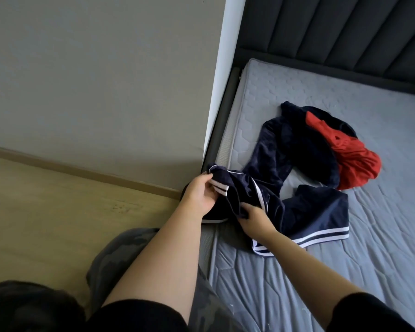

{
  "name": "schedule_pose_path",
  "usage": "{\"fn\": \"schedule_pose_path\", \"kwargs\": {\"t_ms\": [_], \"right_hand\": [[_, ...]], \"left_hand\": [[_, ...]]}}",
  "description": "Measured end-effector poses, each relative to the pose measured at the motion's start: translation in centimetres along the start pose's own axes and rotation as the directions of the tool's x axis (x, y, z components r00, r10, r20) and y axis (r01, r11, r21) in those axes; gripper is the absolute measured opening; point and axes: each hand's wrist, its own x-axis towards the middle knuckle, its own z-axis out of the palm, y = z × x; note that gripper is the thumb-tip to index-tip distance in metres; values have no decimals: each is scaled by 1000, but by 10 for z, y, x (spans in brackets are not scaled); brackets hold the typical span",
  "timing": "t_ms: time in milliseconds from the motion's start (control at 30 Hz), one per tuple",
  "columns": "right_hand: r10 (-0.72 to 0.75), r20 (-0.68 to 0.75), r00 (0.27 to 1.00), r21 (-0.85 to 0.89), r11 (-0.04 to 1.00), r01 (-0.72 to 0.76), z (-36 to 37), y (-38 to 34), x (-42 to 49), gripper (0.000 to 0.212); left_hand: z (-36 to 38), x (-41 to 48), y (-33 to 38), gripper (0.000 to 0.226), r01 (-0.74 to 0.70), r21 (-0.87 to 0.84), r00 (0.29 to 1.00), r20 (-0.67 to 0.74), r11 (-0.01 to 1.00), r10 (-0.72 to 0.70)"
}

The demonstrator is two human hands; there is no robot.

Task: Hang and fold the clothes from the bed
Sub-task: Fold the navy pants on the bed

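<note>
Head view, one frame.

- Navy garment w/ white stripes (pixel 316 212): lies crumpled on the grey quilted mattress (pixel 381 271), approx 4 o'clock of frame centre. One end is pulled toward the mattress's near-left edge; the striped hem is flat at 5 o'clock.
- L hand (pixel 199 195), 6 o'clock, just below centre: fingers curled round a striped edge of the navy garment, thumb on top. Grasping.
- R hand (pixel 252 220), 5 o'clock, just beside L: fingers bunched into a fold of the same navy cloth. Grasping; fingertips partly buried in the fabric.
- Red garment (pixel 355 161), 3 o'clock: heaped on the mattress, touching and partly overlapping the navy one's far end.
- Dark padded headboard (pixel 345 32) at 1 o'clock.
- Grey wall (pixel 82 80) at 10 o'clock, wood-look floor (pixel 46 200) at 8 o'clock.
- Person's camo trousers (pixel 120 248) at 7 o'clock.
</note>
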Motion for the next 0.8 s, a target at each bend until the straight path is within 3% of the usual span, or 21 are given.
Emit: {"fn": "schedule_pose_path", "kwargs": {"t_ms": [67,133,300,467,533,667,800], "right_hand": [[234,-75,969,418,890,-183,-8,-7,7,19],[314,-78,946,570,793,-216,-24,-15,12,19],[262,-143,954,644,757,-111,-56,-52,22,7],[210,-35,977,801,591,-98,-83,-125,33,12],[204,-28,979,814,572,-96,-92,-166,41,13],[137,-59,989,812,583,-33,-119,-262,61,14],[60,-49,997,875,484,14,-143,-371,69,21]], "left_hand": [[-1,1,4,26,-26,-33,998,51,999,27],[0,1,4,33,-64,21,995,72,998,62],[10,2,6,31,-127,134,984,140,983,108],[27,-27,51,29,-208,255,963,220,944,152],[35,-47,86,26,-262,303,951,245,916,191],[41,-95,173,24,-426,438,900,294,792,321],[29,-154,260,33,-559,577,824,303,595,480]]}}
